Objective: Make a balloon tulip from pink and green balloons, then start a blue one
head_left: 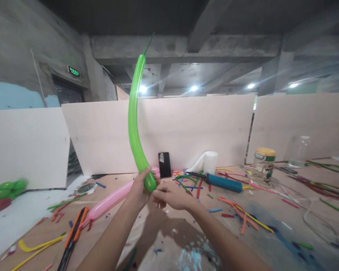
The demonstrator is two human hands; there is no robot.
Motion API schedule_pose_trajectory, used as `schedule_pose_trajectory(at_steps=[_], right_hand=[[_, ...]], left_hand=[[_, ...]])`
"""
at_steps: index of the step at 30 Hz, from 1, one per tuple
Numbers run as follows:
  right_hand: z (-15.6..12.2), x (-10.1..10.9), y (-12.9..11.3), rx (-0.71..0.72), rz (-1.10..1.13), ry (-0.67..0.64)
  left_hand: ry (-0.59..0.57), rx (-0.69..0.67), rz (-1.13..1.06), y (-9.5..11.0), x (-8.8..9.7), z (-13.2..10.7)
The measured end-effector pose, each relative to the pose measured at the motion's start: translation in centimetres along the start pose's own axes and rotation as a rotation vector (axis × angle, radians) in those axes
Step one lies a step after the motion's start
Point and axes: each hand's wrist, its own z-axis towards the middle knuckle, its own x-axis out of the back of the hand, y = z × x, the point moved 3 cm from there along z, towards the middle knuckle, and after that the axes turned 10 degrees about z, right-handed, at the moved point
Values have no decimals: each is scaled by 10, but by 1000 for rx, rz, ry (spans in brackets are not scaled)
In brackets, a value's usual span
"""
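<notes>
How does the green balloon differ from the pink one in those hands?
The green balloon rises upright, curving toward the ceiling; the pink balloon slants down leftward toward the table. The green balloon ends in a thin uninflated tip; the pink balloon's far end looks rounded. Both are long, inflated, and meet in the left hand.

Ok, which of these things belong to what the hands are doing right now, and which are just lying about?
In hand:
green balloon, gripped near its lower end by the left hand, with the right hand at its tip
pink balloon, running behind the left hand

Lying about:
pump
phone
white roll
jar
cutter
bottle
flat balloons
</notes>
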Motion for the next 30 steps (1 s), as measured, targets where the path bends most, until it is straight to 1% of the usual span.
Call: schedule_pose_trajectory(at_steps=[1,4,6,15,21,30], right_hand=[[1,-3,1,-14,4,-19],[2,-8,4,-45,17,-51],[3,-7,6,-52,39,-58],[6,-6,12,-23,67,-33],[6,-6,13,-30,70,-20],[6,-6,13,-40,66,-15]], left_hand=[[13,16,-22,0,0,0],[-30,81,-19,-4,0,0],[-47,99,-29,-7,1,1],[-16,82,-32,-12,2,4],[-30,82,-41,-13,2,4],[-13,93,-48,-14,2,3]])
